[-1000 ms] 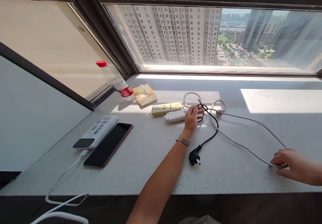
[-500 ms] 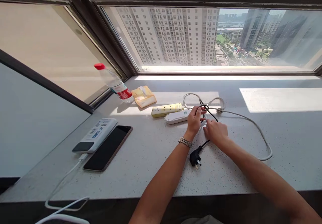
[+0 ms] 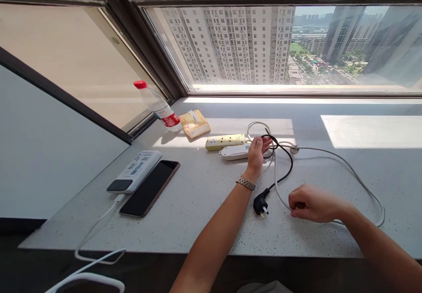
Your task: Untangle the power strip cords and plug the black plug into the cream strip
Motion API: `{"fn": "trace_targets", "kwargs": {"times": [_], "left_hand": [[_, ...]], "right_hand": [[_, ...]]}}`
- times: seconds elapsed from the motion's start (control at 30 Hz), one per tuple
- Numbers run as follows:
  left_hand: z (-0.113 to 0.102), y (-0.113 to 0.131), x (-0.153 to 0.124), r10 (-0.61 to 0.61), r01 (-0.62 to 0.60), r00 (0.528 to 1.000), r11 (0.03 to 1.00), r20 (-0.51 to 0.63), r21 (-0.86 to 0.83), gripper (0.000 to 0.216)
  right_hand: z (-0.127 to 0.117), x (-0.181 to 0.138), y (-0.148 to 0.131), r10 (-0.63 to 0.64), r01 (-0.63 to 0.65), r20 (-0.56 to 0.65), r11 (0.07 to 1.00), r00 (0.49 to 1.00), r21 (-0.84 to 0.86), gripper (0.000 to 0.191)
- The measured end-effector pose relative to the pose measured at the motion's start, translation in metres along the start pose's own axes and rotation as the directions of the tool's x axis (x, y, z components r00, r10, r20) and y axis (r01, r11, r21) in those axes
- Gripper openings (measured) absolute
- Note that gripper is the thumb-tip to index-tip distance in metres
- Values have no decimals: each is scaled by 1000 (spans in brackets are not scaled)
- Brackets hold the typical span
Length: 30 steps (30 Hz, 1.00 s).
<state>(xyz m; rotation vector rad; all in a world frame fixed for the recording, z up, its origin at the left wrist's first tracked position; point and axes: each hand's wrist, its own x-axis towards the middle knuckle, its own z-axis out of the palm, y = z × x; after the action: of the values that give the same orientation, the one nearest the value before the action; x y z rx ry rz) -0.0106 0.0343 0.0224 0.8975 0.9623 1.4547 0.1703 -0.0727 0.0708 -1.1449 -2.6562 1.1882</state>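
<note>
My left hand [image 3: 257, 152] is at the right end of the white power strip [image 3: 234, 152], its fingers curled around the looped black cable [image 3: 292, 163]. That cable ends in a black plug [image 3: 261, 203] lying with its prongs toward me. Nearer the front edge, my right hand [image 3: 314, 204] pinches the white cable [image 3: 278, 189], which runs up to the tangle by my left fingers. A yellow power strip [image 3: 225, 142] lies just behind the white one. The white cord's plug [image 3: 294, 150] is among the loops, partly hidden by cable.
Left of the strips, a phone [image 3: 150, 188] lies beside a white power bank [image 3: 135, 172] with a cable hanging over the counter edge. A red-capped bottle [image 3: 158, 108] leans against the window frame, next to a yellow tissue pack [image 3: 195, 124]. The window [image 3: 237, 47] borders the counter behind.
My right hand has moved away from my left, toward me and to the right, pulling a length of white cable along. My left hand stays at the tangle. The view shifted slightly.
</note>
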Motion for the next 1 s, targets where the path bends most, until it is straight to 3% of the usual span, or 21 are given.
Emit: {"fn": "trace_targets", "kwargs": {"times": [0.1,0.17,0.3,0.4,0.5,0.63,0.73,0.8,0.87,1.0], "left_hand": [[0,8,-3,-46,47,999,987,12,-153,30],[0,12,-5,-50,56,998,975,36,-215,29],[3,14,-7,-52,65,996,975,67,-214,27],[5,10,-8,-53,66,996,981,75,-182,26],[8,8,-7,-51,62,996,986,80,-152,25],[7,8,-6,-34,45,995,992,98,-117,25],[5,7,-5,-27,40,993,993,112,-108,22],[4,6,-4,-26,39,993,993,113,-113,21],[4,5,-4,-20,37,992,991,127,-129,21],[4,5,-2,25,11,979,985,204,-174,21]], "right_hand": [[10,-29,-3,34,-36,184,999,982,6,6],[13,-49,0,142,-136,259,990,955,-39,4],[3,-86,12,400,-353,186,904,897,-243,10],[-12,-93,13,469,-439,75,863,880,-252,18],[-21,-65,-1,449,-465,-125,868,885,-171,35],[-17,15,-24,440,-533,-354,813,825,-233,48],[-12,65,-25,490,-597,-355,731,796,-332,41],[-10,79,-19,508,-602,-327,715,797,-355,31],[-10,77,-15,473,-552,-286,741,833,-382,27],[-18,41,-23,263,-310,-165,841,951,-443,24]]}}
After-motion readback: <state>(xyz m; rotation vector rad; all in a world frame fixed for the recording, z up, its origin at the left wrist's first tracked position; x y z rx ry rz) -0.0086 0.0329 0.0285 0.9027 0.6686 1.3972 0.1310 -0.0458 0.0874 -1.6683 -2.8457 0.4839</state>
